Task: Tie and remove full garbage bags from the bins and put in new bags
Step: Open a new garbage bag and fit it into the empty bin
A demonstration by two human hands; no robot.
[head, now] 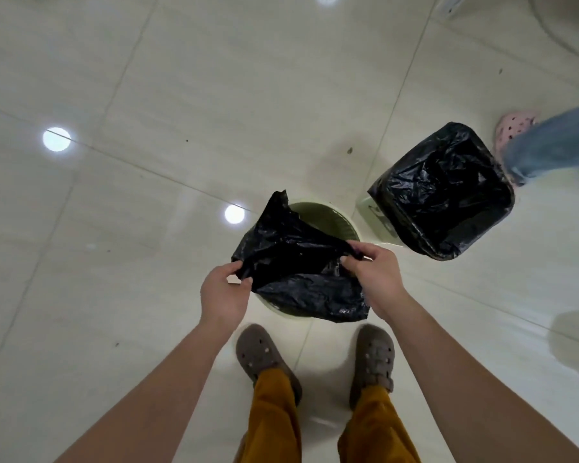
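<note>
Tiled floor [181, 78] | left hand [223, 294], right hand [375, 279] pinching black bag [298, 262] | green bin [325, 218]

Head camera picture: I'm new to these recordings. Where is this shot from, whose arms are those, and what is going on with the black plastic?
The camera sits on a person's head and looks down, so the arms and the brown clogs are the wearer's own. There is no machine here.

The left hand and right hand each pinch an edge of a loose black bag, holding it over a round green bin on the tiled floor; it is not yet fitted in. To the right stands a square bin already lined with a black liner. At the right edge, another person's leg passes by. The bright spots are reflected lights.
</note>
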